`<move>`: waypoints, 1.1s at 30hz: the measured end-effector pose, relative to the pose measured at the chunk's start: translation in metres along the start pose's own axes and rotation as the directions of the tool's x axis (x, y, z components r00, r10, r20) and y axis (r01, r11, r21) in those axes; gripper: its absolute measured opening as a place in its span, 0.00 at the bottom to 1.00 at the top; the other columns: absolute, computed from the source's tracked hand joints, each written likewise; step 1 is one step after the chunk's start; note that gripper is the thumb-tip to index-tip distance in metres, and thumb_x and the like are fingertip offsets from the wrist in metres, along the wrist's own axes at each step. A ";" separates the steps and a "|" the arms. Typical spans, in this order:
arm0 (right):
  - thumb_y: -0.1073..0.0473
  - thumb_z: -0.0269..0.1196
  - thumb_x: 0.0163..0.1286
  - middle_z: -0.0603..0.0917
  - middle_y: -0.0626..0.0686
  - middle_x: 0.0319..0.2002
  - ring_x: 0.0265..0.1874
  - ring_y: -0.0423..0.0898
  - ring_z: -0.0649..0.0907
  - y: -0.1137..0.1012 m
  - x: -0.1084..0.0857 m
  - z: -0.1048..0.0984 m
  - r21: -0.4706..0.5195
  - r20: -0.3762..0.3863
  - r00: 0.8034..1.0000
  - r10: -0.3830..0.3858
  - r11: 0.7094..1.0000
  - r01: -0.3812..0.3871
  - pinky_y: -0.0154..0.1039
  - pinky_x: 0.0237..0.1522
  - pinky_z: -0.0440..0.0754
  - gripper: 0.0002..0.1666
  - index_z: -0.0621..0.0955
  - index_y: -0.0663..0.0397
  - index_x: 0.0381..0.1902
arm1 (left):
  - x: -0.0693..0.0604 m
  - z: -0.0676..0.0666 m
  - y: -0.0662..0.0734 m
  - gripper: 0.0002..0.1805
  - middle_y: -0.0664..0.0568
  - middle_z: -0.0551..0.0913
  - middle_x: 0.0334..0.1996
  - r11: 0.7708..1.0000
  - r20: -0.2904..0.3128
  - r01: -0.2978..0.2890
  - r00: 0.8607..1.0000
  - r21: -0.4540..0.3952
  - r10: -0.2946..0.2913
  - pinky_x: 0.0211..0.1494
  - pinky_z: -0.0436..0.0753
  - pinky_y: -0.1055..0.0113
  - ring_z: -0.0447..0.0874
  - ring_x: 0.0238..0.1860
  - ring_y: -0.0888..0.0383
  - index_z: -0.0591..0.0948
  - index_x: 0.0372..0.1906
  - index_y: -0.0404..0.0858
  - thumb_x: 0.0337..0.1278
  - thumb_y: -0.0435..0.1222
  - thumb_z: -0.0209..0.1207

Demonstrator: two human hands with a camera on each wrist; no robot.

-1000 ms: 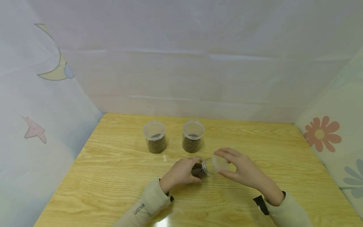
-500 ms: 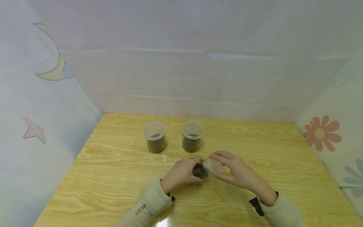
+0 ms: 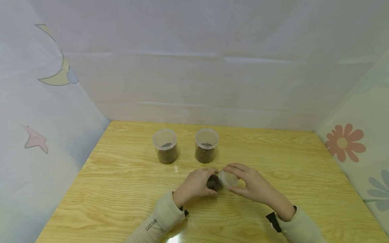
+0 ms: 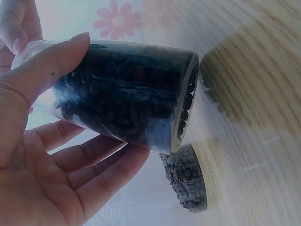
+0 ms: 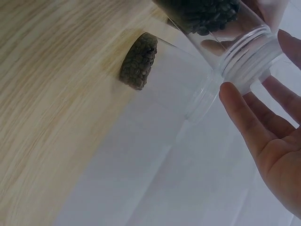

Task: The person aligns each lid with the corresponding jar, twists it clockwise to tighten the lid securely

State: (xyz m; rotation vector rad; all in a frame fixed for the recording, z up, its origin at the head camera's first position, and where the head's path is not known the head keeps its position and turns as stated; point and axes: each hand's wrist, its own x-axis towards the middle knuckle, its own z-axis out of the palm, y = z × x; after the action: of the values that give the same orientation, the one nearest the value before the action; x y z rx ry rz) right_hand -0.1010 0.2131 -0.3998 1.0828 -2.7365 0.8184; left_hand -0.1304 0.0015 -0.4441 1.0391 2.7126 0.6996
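My left hand (image 3: 197, 182) grips a clear jar (image 4: 122, 89) around its side. Dark beans or seeds fill its lower part, and it leans to the right in the head view. At its mouth my right hand (image 3: 251, 182) holds a clear screw lid (image 3: 228, 179), thumb and fingers spread around the rim. In the right wrist view the lid (image 5: 251, 61) sits against the jar's threaded neck; I cannot tell whether it is screwed tight.
Two more clear lidded jars, a left one (image 3: 165, 150) and a right one (image 3: 206, 150), stand upright behind my hands, each partly filled with dark grains. The wooden table (image 3: 121, 189) meets a pale cloth backdrop (image 3: 194, 84) at its back edge.
My right hand has moved left with the lid, from just off the jar's mouth onto it. The left hand holds the jar almost still. The two rear jars stay in place.
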 end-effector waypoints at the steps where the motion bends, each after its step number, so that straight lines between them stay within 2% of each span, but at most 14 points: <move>1: 0.59 0.70 0.51 0.76 0.60 0.51 0.43 0.51 0.80 0.000 0.000 0.000 0.005 0.005 1.000 0.001 1.000 -0.001 0.39 0.35 0.80 0.32 0.74 0.59 0.54 | 0.000 0.000 0.000 0.36 0.53 0.81 0.45 1.000 -0.001 -0.001 1.000 -0.002 0.001 0.41 0.79 0.67 0.80 0.43 0.59 0.73 0.56 0.40 0.37 0.46 0.71; 11: 0.61 0.69 0.53 0.75 0.62 0.52 0.34 0.43 0.80 -0.002 0.001 -0.001 0.035 0.050 0.998 0.022 0.999 -0.024 0.38 0.31 0.80 0.31 0.73 0.61 0.55 | 0.000 -0.001 0.002 0.36 0.54 0.81 0.44 1.000 0.001 0.003 1.000 0.002 -0.003 0.39 0.79 0.68 0.80 0.41 0.59 0.73 0.56 0.40 0.37 0.46 0.71; 20: 0.60 0.69 0.52 0.75 0.62 0.52 0.32 0.42 0.80 -0.003 0.000 -0.002 0.019 0.046 0.998 0.032 0.999 -0.033 0.36 0.30 0.80 0.32 0.73 0.61 0.55 | 0.001 -0.002 0.004 0.35 0.54 0.81 0.44 1.000 0.010 0.010 1.000 0.003 -0.010 0.38 0.79 0.69 0.80 0.41 0.60 0.73 0.56 0.40 0.37 0.45 0.71; 26: 0.60 0.70 0.50 0.76 0.61 0.51 0.37 0.49 0.81 -0.002 -0.001 -0.001 -0.004 0.012 1.000 0.015 1.000 -0.015 0.35 0.31 0.80 0.32 0.73 0.60 0.54 | 0.002 -0.003 0.005 0.35 0.53 0.81 0.45 1.000 0.025 0.020 0.999 0.019 -0.021 0.39 0.79 0.68 0.79 0.42 0.59 0.73 0.56 0.40 0.37 0.46 0.71; 33: 0.61 0.69 0.52 0.76 0.63 0.50 0.39 0.53 0.81 -0.002 0.000 0.001 0.031 0.016 1.000 0.013 0.999 -0.014 0.33 0.29 0.80 0.31 0.73 0.61 0.54 | 0.003 -0.002 0.005 0.35 0.54 0.81 0.44 1.000 0.014 0.002 1.000 0.030 -0.003 0.39 0.79 0.69 0.80 0.41 0.60 0.73 0.56 0.40 0.38 0.46 0.71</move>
State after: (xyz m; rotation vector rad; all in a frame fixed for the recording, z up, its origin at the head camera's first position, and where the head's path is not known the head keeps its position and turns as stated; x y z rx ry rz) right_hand -0.0994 0.2119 -0.4002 1.0823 -2.7554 0.8615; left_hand -0.1305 0.0062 -0.4404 1.0433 2.7198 0.6503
